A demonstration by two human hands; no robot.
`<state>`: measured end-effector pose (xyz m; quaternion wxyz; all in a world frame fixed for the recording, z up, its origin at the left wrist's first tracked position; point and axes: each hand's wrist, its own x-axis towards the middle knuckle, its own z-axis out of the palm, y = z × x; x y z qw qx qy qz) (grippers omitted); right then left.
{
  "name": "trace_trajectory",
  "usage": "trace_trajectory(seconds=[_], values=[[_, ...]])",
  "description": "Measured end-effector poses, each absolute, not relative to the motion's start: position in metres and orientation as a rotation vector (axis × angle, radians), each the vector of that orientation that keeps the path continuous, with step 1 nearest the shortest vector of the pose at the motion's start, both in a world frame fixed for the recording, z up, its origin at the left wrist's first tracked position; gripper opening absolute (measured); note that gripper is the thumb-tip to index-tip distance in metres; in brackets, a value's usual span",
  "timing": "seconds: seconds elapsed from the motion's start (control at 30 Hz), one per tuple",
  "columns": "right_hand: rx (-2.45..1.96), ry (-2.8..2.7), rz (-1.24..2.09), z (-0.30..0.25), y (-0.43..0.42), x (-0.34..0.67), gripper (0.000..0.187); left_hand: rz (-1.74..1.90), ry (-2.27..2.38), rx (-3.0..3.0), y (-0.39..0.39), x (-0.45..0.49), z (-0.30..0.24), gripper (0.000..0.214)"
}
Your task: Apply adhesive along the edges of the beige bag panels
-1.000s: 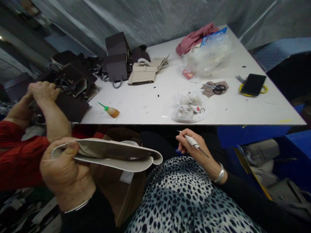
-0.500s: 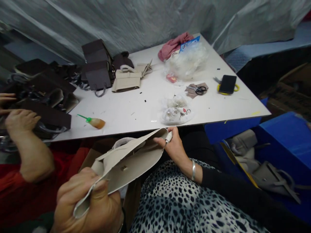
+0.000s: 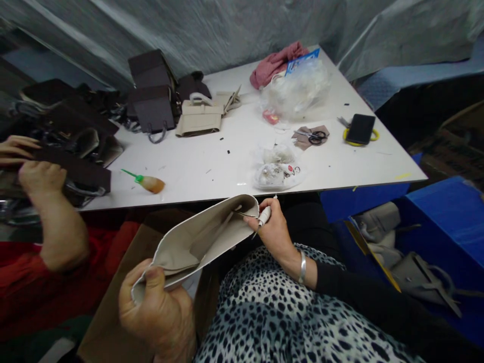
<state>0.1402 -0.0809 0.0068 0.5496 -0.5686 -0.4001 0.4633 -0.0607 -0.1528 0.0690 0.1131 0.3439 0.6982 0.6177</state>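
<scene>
A beige handbag (image 3: 212,229) is held over my lap, tilted, with its mouth facing me and its lining showing. My left hand (image 3: 159,302) grips the near left end of its rim, thumb inside. At the far right end, my right hand (image 3: 274,227) pinches the rim. The same hand also holds a small tool with a white-wrapped handle (image 3: 265,216); a thin dark point sticks out below it, its exact kind unclear. Beyond the bag, a clear plastic bag of whitish material (image 3: 278,171) lies near the table edge.
The white table (image 3: 189,171) bears a glue bottle (image 3: 151,184), scissors (image 3: 316,136), a phone (image 3: 361,129), a beige handbag (image 3: 200,120) and dark handbags (image 3: 153,108). A co-worker's hands (image 3: 41,176) are at left. A blue bin (image 3: 438,217) with beige bags stands right.
The handbag has turned so its mouth opens more towards me and its inside shows. My left hand has shifted right, and more of the wrapped tool shows in my right hand.
</scene>
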Motion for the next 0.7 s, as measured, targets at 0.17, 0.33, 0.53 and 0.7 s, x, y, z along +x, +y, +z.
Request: trace_trajectory(seconds=[0.17,0.33,0.53,0.7], values=[[-1.287,-1.038,1.159,0.009,-0.089,0.138,0.035,1.875,2.114,0.609,-0.15,-0.08,0.05,0.024],[-1.262,-1.149,1.124,0.01,-0.1,0.14,0.025,1.703,2.274,0.878,-0.146,-0.127,0.015,0.028],[-1.186,-1.251,1.141,0.01,-0.109,0.138,0.022,1.557,2.172,0.956,-0.142,-0.168,-0.019,0.026],[-1.189,-1.244,1.148,0.005,-0.107,0.137,0.022,1.549,2.111,0.931,-0.139,-0.169,-0.021,0.04]])
